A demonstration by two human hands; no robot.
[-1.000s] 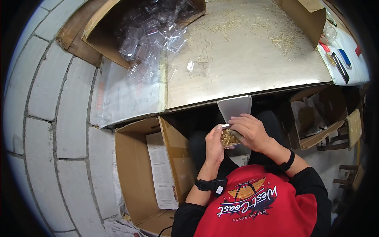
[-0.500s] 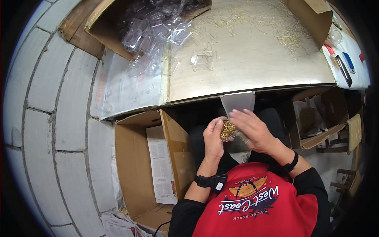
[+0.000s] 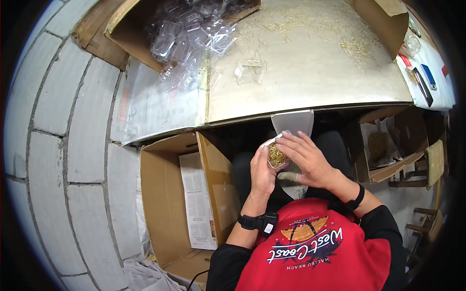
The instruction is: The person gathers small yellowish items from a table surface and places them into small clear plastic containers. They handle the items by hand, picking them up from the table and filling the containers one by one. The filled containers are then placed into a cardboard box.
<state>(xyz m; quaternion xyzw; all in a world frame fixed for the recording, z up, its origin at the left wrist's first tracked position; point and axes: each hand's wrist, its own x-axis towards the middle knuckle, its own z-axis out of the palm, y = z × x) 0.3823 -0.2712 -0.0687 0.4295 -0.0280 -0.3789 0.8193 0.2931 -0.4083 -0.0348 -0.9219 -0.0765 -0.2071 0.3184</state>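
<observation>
My left hand (image 3: 262, 173) is closed round a small clear plastic box (image 3: 273, 167) filled with small gold-coloured wire pieces (image 3: 276, 156). My right hand (image 3: 310, 162) lies along the box's right side and upper edge with its fingers stretched out flat. A pale cover wraps the thumb of that hand. Both hands are above my lap, just off the table's near edge. Below the table edge, beyond my hands, hangs a light grey chute-like panel (image 3: 297, 121). The exact kind of the wire pieces is too small to tell.
Loose gold pieces (image 3: 359, 51) are scattered over the table (image 3: 310, 87). Clear plastic boxes (image 3: 194, 39) spill from a carton (image 3: 121, 39) at the far left. An open cardboard box (image 3: 170, 203) stands by my left arm, another carton (image 3: 395, 162) at the right.
The box has tilted, showing more of its gold contents. My right hand has come down from above it to rest along its side, thumb now below.
</observation>
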